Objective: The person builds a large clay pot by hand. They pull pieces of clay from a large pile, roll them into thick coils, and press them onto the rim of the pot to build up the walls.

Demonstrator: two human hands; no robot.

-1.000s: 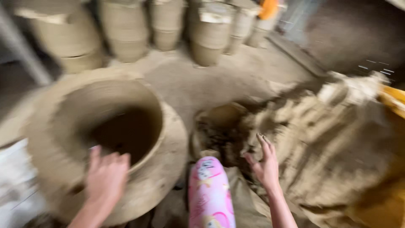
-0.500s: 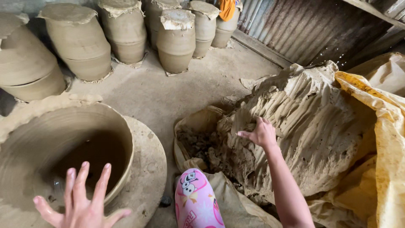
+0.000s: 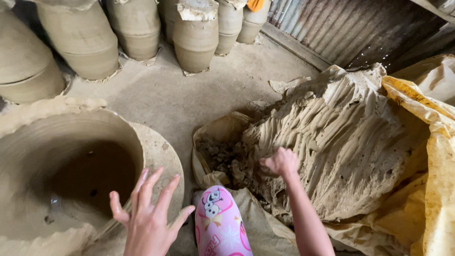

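My right hand [image 3: 281,162], mid-frame, is clenched into the clay heap [image 3: 341,142]; a hard tug could crumble lumps loose. My left hand [image 3: 148,213], lower left, hangs spread, empty, beside the big pot [image 3: 71,142].

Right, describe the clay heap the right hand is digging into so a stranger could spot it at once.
Start at the corrugated metal wall on the right. Below it, on crumpled yellow sheeting, lies a big grey-brown clay heap with the right hand pressed into its near edge. Unlike the smooth pots nearby, it is shapeless and scored with long finger grooves.
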